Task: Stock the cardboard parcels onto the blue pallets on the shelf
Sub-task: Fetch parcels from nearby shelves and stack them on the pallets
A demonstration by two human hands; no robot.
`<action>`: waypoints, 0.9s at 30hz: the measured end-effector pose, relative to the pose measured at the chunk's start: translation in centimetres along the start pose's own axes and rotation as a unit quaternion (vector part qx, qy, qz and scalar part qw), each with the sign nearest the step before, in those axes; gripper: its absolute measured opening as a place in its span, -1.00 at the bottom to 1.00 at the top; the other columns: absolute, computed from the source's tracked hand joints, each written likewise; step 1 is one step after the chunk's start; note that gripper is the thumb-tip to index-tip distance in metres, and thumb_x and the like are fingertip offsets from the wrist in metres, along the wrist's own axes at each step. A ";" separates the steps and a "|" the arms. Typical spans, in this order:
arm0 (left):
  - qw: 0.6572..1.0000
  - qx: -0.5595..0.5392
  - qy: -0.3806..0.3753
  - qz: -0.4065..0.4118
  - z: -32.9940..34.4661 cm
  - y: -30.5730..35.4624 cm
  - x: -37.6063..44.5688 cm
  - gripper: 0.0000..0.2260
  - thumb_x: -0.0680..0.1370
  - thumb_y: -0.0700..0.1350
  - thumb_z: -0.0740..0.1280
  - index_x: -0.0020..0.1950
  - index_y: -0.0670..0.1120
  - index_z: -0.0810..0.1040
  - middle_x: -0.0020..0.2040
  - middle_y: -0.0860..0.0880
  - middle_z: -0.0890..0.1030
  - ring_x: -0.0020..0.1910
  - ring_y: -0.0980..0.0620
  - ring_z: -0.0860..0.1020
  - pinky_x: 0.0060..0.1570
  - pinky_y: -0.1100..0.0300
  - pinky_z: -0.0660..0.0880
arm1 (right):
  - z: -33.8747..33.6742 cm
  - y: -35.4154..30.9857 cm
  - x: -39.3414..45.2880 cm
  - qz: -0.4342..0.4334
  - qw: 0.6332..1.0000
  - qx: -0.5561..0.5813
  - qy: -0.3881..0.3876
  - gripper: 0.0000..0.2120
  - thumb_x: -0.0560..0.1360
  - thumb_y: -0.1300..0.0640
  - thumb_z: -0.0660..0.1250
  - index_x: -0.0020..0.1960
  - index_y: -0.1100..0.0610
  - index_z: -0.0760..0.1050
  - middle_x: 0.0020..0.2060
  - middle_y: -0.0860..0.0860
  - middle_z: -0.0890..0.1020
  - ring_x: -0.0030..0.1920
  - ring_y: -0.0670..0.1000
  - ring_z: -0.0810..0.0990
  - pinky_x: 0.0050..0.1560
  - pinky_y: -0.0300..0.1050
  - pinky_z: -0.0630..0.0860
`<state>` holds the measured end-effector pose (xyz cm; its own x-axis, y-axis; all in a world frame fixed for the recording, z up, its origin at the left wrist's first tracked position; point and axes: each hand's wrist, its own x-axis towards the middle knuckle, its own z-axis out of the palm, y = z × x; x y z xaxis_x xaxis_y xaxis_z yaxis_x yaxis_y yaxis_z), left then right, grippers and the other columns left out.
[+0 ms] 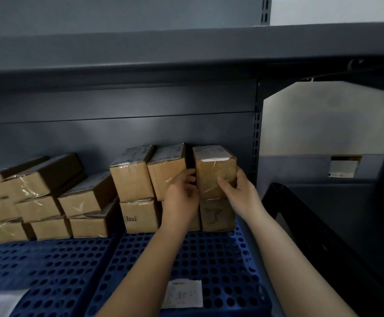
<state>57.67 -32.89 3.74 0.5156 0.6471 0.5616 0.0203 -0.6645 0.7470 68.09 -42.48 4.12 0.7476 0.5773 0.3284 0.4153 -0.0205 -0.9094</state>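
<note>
Head view of a dark grey metal shelf point(140, 133) carrying two blue perforated pallets point(209, 259) set side by side. Both hands grip one upright cardboard parcel point(215, 172) at the top right of the right-hand stack, close to the slotted shelf upright point(256, 145). The left hand point(181, 193) curls its fingers into the dark gap between this parcel and the neighbouring upper parcel point(167, 177), so its fingertips are hidden; the right hand point(239, 191) wraps the parcel's right edge with the thumb pressed on the taped front face. The held parcel sits on a lower parcel point(218, 213); whether its full weight rests there cannot be told. To the left stand two further parcels, one upon the other point(132, 179), and the box under the middle parcel is largely covered by the left wrist. A second, looser group of parcels point(40, 202) occupies the rear of the left pallet, several tilted, and its leftmost boxes are cut off by the frame edge. Printing on the parcel labels is too blurred to read. A white paper slip point(184, 294) lies on the front of the right pallet, its text illegible; a pale sheet point(1, 303) at the lower left corner is cut off. A dark, unidentifiable frame point(323, 236) fills the lower right.
</note>
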 end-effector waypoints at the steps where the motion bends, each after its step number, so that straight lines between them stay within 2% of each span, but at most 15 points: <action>1: 1.000 0.000 -0.001 0.000 0.0 0.0 -0.1 -0.63 0.51 -0.34 0.25 0.30 -0.11 0.46 0.08 0.00 0.56 -0.12 0.18 0.50 -0.19 0.54 0.42 | 0.1 0.0 0.2 0.001 1.000 -0.004 -0.001 -0.53 0.56 0.01 0.26 0.41 0.08 0.26 0.05 -0.09 0.51 0.10 -0.06 0.52 0.04 -0.23 0.43; 4: 1.000 -0.008 -0.011 0.003 -0.1 -0.1 -0.4 -0.60 0.50 -0.31 0.28 0.32 -0.10 0.44 0.12 0.03 0.53 -0.11 0.23 0.49 -0.19 0.60 0.39 | 0.5 0.0 0.5 0.000 1.000 -0.018 -0.001 -0.53 0.56 0.01 0.25 0.41 0.10 0.26 0.06 -0.07 0.50 0.06 -0.08 0.50 0.01 -0.23 0.41; 9: 0.999 -0.007 -0.024 0.020 -0.6 -0.4 -0.3 -0.59 0.48 -0.28 0.34 0.32 -0.11 0.44 0.06 0.09 0.47 -0.14 0.30 0.47 -0.21 0.61 0.38 | 0.9 0.0 1.1 -0.001 1.000 -0.023 -0.003 -0.48 0.55 0.02 0.27 0.44 0.10 0.20 0.09 -0.05 0.51 0.04 -0.09 0.49 0.00 -0.23 0.42; 12: 0.999 0.002 -0.031 0.022 -1.0 -0.6 -0.3 -0.62 0.47 -0.25 0.36 0.28 -0.09 0.47 -0.01 0.16 0.47 -0.12 0.29 0.47 -0.18 0.60 0.39 | 0.8 0.0 1.0 0.006 1.000 -0.017 0.003 -0.38 0.54 0.04 0.30 0.50 0.12 0.11 0.24 0.03 0.51 0.12 -0.07 0.49 0.06 -0.23 0.41; 15: 0.999 0.009 -0.042 0.021 -1.5 -1.0 -0.3 -0.66 0.47 -0.21 0.38 0.23 -0.06 0.50 -0.08 0.23 0.45 -0.11 0.31 0.47 -0.16 0.60 0.38 | 0.6 0.2 0.3 0.005 0.998 -0.046 0.043 -0.31 0.51 0.05 0.34 0.52 0.14 0.08 0.36 0.06 0.41 0.32 0.02 0.42 0.13 -0.22 0.37; 17: 0.997 0.021 -0.059 0.037 -2.0 -1.1 -0.4 -0.68 0.48 -0.19 0.36 0.23 -0.05 0.50 -0.02 0.13 0.52 -0.10 0.29 0.47 -0.15 0.56 0.39 | 0.5 0.1 -0.5 -0.020 0.989 -0.108 0.102 -0.36 0.49 0.05 0.37 0.46 0.16 0.18 0.32 0.08 0.42 0.31 0.05 0.41 0.14 -0.16 0.39; 19: 0.993 0.048 -0.080 0.068 -2.6 -1.0 -0.6 -0.68 0.51 -0.16 0.33 0.26 -0.04 0.49 0.09 0.05 0.54 0.00 0.21 0.47 -0.08 0.44 0.41 | 0.4 -0.3 -1.5 -0.055 0.973 -0.171 0.146 -0.45 0.48 0.05 0.38 0.38 0.17 0.27 0.23 0.08 0.45 0.24 0.05 0.43 0.09 -0.14 0.41; 22: 0.976 0.134 -0.103 0.137 -3.5 -0.9 -0.9 -0.67 0.52 -0.08 0.29 0.29 -0.02 0.46 0.19 0.05 0.48 0.17 0.10 0.44 -0.01 0.21 0.47 | 0.5 -1.1 -3.3 -0.090 0.933 -0.313 0.154 -0.56 0.50 0.01 0.32 0.30 0.17 0.36 0.16 0.08 0.47 0.17 0.08 0.43 0.06 -0.07 0.42; 27: 0.936 0.231 -0.171 0.204 -5.1 -0.9 -1.1 -0.63 0.55 -0.02 0.19 0.36 0.02 0.37 0.25 0.05 0.43 0.24 0.02 0.35 0.00 0.12 0.47 | 1.7 -2.7 -5.9 -0.065 0.843 -0.522 0.115 -0.60 0.53 -0.03 0.21 0.30 0.13 0.37 0.16 0.10 0.50 0.15 0.15 0.42 0.04 0.01 0.41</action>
<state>52.68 -31.05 4.24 0.8031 0.1995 0.5615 0.0894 -0.9720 0.2174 61.67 -44.40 4.25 0.6914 0.4586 0.5582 0.6411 -0.7458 -0.1814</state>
